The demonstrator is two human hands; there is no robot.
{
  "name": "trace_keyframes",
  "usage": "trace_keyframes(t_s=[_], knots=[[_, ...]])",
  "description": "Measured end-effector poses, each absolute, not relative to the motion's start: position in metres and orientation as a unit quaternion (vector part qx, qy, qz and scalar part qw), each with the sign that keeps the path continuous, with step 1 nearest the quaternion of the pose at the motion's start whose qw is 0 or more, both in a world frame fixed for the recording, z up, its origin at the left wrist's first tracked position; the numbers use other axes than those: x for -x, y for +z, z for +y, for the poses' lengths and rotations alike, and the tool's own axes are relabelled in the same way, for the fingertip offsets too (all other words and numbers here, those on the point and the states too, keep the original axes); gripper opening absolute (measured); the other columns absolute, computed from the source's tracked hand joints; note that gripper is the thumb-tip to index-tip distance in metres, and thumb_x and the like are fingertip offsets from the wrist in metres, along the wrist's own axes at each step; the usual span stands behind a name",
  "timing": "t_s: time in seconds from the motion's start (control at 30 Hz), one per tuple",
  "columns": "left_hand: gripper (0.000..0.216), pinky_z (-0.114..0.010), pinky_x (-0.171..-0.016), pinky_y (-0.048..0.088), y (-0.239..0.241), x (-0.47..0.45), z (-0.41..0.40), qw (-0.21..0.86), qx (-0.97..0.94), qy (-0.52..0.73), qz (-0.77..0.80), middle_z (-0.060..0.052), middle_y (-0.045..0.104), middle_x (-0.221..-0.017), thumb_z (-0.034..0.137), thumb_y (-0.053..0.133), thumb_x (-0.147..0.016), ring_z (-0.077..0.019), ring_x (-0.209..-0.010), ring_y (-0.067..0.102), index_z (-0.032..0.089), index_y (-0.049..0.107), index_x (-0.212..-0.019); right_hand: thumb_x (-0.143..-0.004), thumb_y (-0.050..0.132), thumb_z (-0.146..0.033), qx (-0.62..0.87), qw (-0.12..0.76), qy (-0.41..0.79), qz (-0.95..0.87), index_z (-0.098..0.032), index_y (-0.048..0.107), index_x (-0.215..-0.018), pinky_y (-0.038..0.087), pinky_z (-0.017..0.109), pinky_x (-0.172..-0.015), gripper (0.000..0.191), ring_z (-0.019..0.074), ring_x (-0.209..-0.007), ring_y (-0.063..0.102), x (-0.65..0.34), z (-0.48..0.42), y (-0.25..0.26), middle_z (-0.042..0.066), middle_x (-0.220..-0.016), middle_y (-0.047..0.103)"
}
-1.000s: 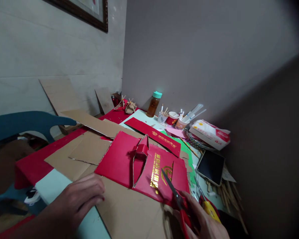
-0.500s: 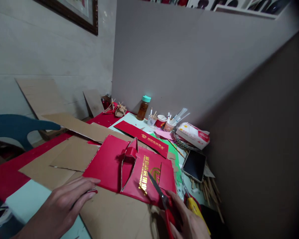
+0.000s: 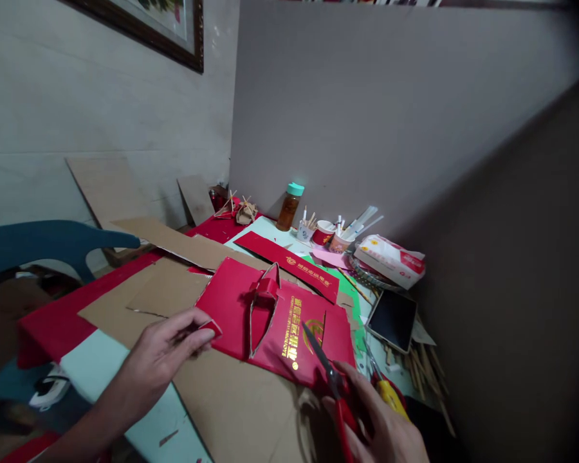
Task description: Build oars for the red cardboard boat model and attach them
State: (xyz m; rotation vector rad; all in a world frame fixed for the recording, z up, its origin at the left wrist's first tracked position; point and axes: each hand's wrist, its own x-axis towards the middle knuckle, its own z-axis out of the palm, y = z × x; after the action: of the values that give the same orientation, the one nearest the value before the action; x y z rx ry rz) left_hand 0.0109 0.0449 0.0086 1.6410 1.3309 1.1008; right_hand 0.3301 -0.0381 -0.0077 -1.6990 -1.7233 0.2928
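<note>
My right hand (image 3: 379, 421) grips red-handled scissors (image 3: 329, 373), their dark blades pointing up and left over the red cardboard. Between the thumb and fingers of my left hand (image 3: 166, 350) is a small red cardboard piece (image 3: 213, 328). Beneath both hands lies a large red cardboard sheet (image 3: 231, 289) with gold lettering. A lens-shaped opening with raw edges cuts through its middle, and a small folded red piece (image 3: 267, 289) stands at that opening. Brown cardboard (image 3: 241, 405) spreads under the sheet toward me.
Behind the sheet lies a red strip (image 3: 289, 263). A bottle (image 3: 288, 209), paper cups (image 3: 323, 231) with sticks and pens, and a tissue pack (image 3: 390, 260) line the grey wall. To the right are a phone (image 3: 392, 320), a yellow-handled tool (image 3: 390, 397) and wooden sticks (image 3: 424, 366). A blue chair (image 3: 67, 241) stands left.
My left hand has lifted and moved right with the small red cardboard piece, which now shows more clearly. My right hand still holds the scissors over the sheet. The camera view has shifted.
</note>
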Motion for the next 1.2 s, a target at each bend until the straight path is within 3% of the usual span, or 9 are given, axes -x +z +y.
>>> trace_keyframes(t_s=[0.1,0.2,0.3,0.47,0.63,0.8,0.97,1.07,1.2], knots=[[0.029,-0.020,-0.058,0.048,0.022,-0.031,0.035,0.486,-0.610,0.424,0.460,0.002,0.065,-0.068,0.051,0.063,-0.093,-0.0141,-0.064,0.062,0.024,0.066,-0.081,-0.088,0.066,-0.043,0.635,0.394,0.227,-0.625,-0.020,0.074,-0.118,0.060,0.023,-0.063,0.038,0.0234,-0.073,0.077,-0.315,-0.036,0.018,0.006,-0.086,0.080],[0.030,-0.019,-0.060,0.046,0.029,-0.053,0.028,0.531,-0.620,0.399,0.418,0.002,0.063,-0.073,0.051,0.063,-0.094,-0.0124,-0.066,0.058,0.024,0.064,-0.081,-0.086,0.074,-0.040,0.585,0.467,0.341,-0.568,-0.021,0.072,-0.115,0.059,0.024,-0.070,0.036,0.0216,-0.077,0.075,-0.295,-0.033,0.044,0.005,-0.088,0.078],[0.028,-0.020,-0.065,0.049,0.033,-0.073,0.027,0.571,-0.641,0.361,0.364,0.000,0.066,-0.079,0.047,0.063,-0.095,-0.0131,-0.072,0.062,0.023,0.065,-0.081,-0.079,0.084,-0.034,0.535,0.479,0.416,-0.558,-0.022,0.071,-0.115,0.057,0.026,-0.071,0.041,0.0197,-0.077,0.072,-0.282,-0.029,0.059,0.003,-0.086,0.076],[0.023,-0.019,-0.055,0.052,0.039,-0.104,0.034,0.598,-0.622,0.375,0.339,0.001,0.064,-0.064,0.034,0.072,-0.086,-0.0124,-0.057,0.065,0.021,0.060,-0.071,-0.071,0.092,-0.032,0.510,0.503,0.436,-0.545,-0.021,0.069,-0.111,0.054,0.027,-0.071,0.047,0.0163,-0.074,0.066,-0.285,-0.014,0.061,-0.001,-0.083,0.070],[0.031,-0.017,-0.048,0.051,0.046,-0.122,0.038,0.586,-0.604,0.394,0.371,0.007,0.054,-0.056,0.025,0.079,-0.073,-0.0085,-0.045,0.058,0.021,0.051,-0.063,-0.064,0.095,-0.037,0.481,0.516,0.549,-0.448,-0.019,0.065,-0.106,0.052,0.024,-0.065,0.055,0.0127,-0.066,0.062,-0.298,-0.001,0.058,-0.004,-0.075,0.068],[0.024,-0.014,-0.044,0.044,0.037,-0.122,0.038,0.627,-0.578,0.371,0.367,0.008,0.056,-0.049,0.024,0.079,-0.079,-0.0072,-0.040,0.055,0.022,0.055,-0.073,-0.065,0.095,-0.037,0.463,0.505,0.592,-0.424,-0.021,0.064,-0.103,0.048,0.022,-0.060,0.051,0.0100,-0.062,0.059,-0.300,-0.001,0.054,-0.007,-0.073,0.065],[0.019,-0.011,-0.047,0.040,0.030,-0.117,0.042,0.672,-0.560,0.350,0.334,0.008,0.060,-0.054,0.034,0.076,-0.088,-0.0042,-0.042,0.053,0.025,0.069,-0.103,-0.068,0.093,-0.033,0.438,0.519,0.614,-0.402,-0.022,0.062,-0.104,0.048,0.019,-0.057,0.049,0.0074,-0.058,0.059,-0.298,-0.003,0.048,-0.007,-0.075,0.065],[0.026,-0.010,-0.041,0.034,0.031,-0.117,0.041,0.725,-0.507,0.323,0.336,0.007,0.055,-0.045,0.044,0.080,-0.084,-0.0035,-0.038,0.047,0.021,0.073,-0.093,-0.067,0.094,-0.030,0.421,0.533,0.624,-0.387,-0.022,0.061,-0.104,0.049,0.018,-0.055,0.050,0.0068,-0.055,0.058,-0.298,-0.003,0.045,-0.008,-0.074,0.065],[0.029,-0.009,-0.038,0.032,0.032,-0.119,0.039,0.778,-0.431,0.311,0.334,0.007,0.057,-0.045,0.042,0.086,-0.080,-0.0027,-0.034,0.044,0.021,0.069,-0.089,-0.066,0.094,-0.028,0.419,0.548,0.618,-0.378,-0.022,0.061,-0.103,0.050,0.018,-0.056,0.050,0.0064,-0.055,0.058,-0.297,-0.003,0.046,-0.008,-0.074,0.065]])
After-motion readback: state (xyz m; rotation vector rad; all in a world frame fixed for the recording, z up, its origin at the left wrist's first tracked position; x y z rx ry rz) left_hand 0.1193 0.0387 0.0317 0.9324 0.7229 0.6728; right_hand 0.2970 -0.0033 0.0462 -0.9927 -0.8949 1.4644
